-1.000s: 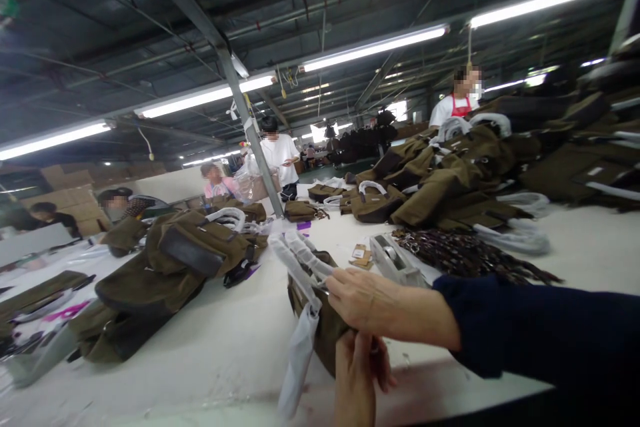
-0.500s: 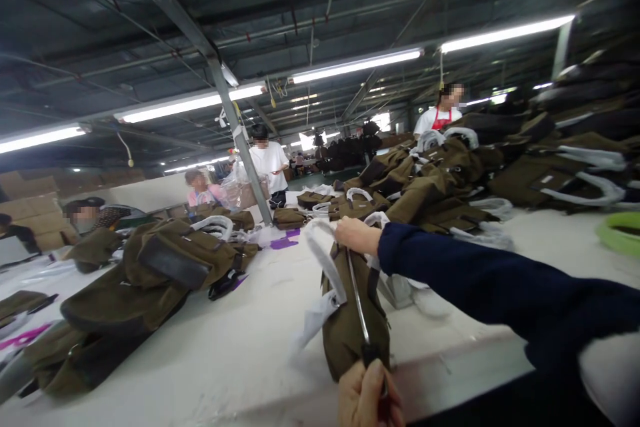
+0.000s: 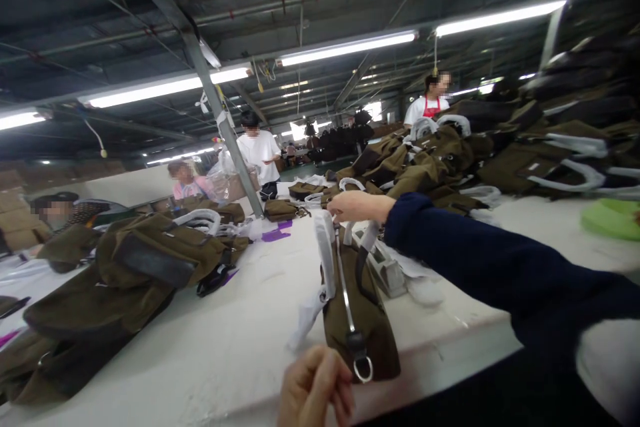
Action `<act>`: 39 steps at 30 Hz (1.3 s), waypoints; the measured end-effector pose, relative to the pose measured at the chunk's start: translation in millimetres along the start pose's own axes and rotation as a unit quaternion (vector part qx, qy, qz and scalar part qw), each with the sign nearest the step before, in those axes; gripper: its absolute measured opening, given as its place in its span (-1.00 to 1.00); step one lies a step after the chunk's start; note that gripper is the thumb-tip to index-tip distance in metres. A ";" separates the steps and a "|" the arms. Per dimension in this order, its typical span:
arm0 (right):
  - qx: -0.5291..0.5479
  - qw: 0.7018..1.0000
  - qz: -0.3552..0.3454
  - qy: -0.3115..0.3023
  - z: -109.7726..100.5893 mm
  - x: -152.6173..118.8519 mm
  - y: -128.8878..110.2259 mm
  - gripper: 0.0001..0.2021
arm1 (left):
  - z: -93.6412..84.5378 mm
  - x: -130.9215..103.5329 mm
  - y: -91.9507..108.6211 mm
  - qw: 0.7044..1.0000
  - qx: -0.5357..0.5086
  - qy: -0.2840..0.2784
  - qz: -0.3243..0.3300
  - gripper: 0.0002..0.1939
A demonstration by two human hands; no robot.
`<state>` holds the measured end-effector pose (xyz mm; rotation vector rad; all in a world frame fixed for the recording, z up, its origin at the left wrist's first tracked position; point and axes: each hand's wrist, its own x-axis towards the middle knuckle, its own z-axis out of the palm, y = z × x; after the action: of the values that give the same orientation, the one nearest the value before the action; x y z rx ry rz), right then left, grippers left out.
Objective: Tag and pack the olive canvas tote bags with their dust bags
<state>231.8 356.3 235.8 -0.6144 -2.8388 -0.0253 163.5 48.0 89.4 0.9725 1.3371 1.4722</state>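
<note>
My right hand (image 3: pixel 357 205) is in the middle of the frame, and its fingers are closed on the white wrapped handles (image 3: pixel 326 250) of a brown bag (image 3: pixel 363 320). It holds the bag up by the top, so the bag stands on the near edge of the white table (image 3: pixel 225 347), low in the middle of the frame. A moment ago the bag leaned more and my hand sat lower; now it is higher and the bag stands straighter.

My left hand (image 3: pixel 315 387) is at the bottom of the frame, just beside the bag's near end. Its fingers are curled in, but they hold nothing now. Half a second ago they were pinching the zipper pull. Now the zipper pull with its ring (image 3: pixel 361 360) hangs free at the near end, and the silver zipper line (image 3: pixel 345 293) runs up the top of the bag. To me that means the zipper looks closed all the way along.

A loose bit of white wrap (image 3: pixel 307 313) hangs on the left of the bag. Behind the bag lies a grey tape holder (image 3: pixel 387 270). On the left of the frame is a pile of brown bags (image 3: pixel 125 280), and another big pile (image 3: pixel 425 167) is in the upper right. Other people (image 3: pixel 257 153) work far off, near the middle left.
</note>
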 end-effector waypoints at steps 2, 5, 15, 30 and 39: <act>0.033 0.999 -0.027 0.026 -19.7 -12.5 1.5 -0.80 | -17.4 12.9 21.0 0.988 0.050 0.120 0.085 -0.61; 0.138 0.986 -0.070 0.061 -45.4 -37.2 7.6 -0.70 | -28.4 50.3 54.1 0.970 0.089 0.168 0.149 -0.56; 0.142 0.986 -0.076 0.046 -5.9 -43.4 2.4 -0.69 | 0.3 152.3 114.0 0.979 0.049 -0.175 0.089 -0.74; 0.108 0.976 0.003 0.190 7.0 -50.7 -54.5 -0.90 | -60.9 152.3 142.9 0.828 0.483 0.036 0.283 -0.49; 0.078 0.974 0.030 0.208 9.0 -65.4 -96.0 -0.86 | -72.9 113.7 99.7 0.772 0.497 0.122 0.377 -0.91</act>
<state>248.2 242.8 215.0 -0.5808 -2.3899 0.0699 50.4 134.0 178.9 2.2695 2.1393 1.4077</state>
